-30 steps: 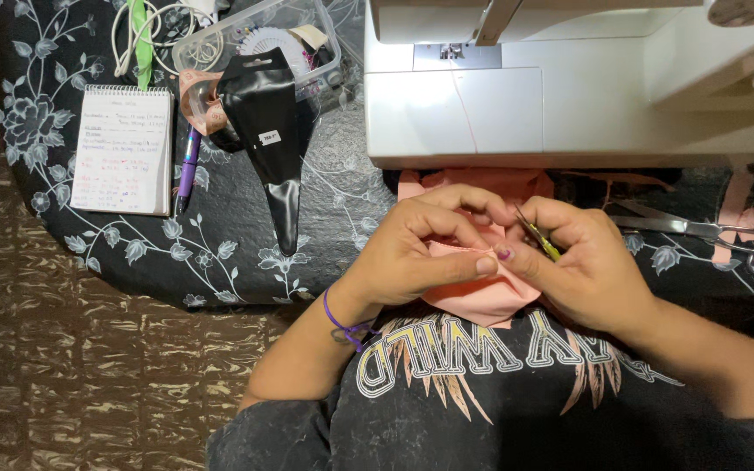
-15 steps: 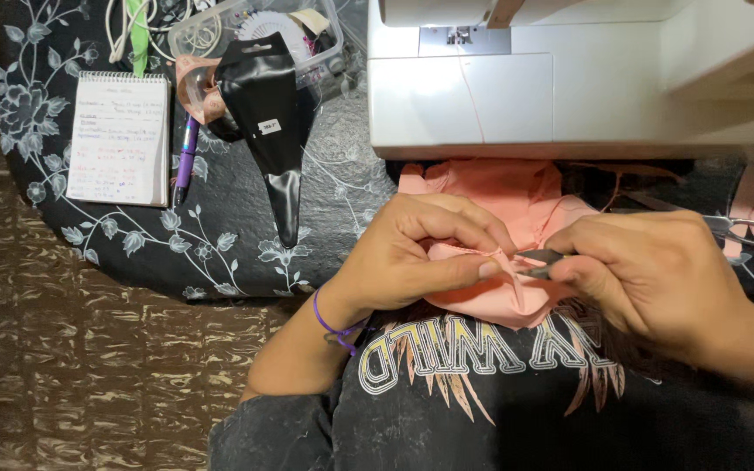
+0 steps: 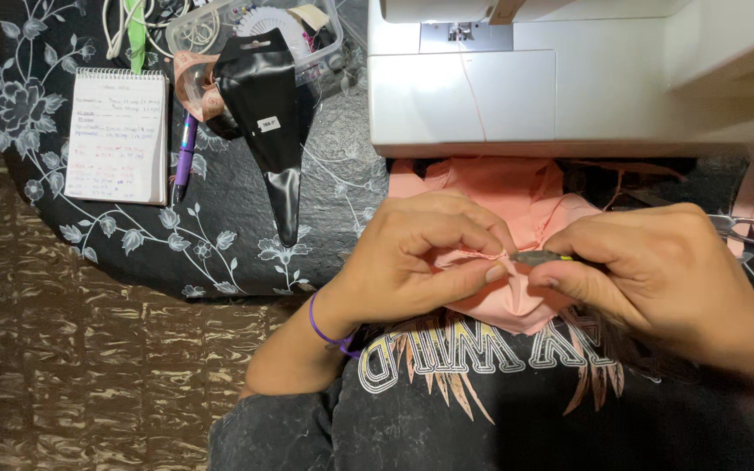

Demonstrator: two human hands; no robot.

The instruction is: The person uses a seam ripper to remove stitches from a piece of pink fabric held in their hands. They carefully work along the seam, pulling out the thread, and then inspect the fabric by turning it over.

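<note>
Left hand (image 3: 412, 262) pinches the pink fabric (image 3: 517, 201) seam taut; right hand (image 3: 656, 270) grips a small seam ripper (image 3: 538, 257): slide gently, lifting only thread, mid-frame

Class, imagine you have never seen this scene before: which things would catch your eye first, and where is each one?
First, at the centre, the left hand pinches a seam of the salmon-pink fabric while the right hand holds a small dark tool to it. Just behind them, the white sewing machine fills the top right. On the flowered black cloth at left lie a spiral notepad and a purple pen.
</note>
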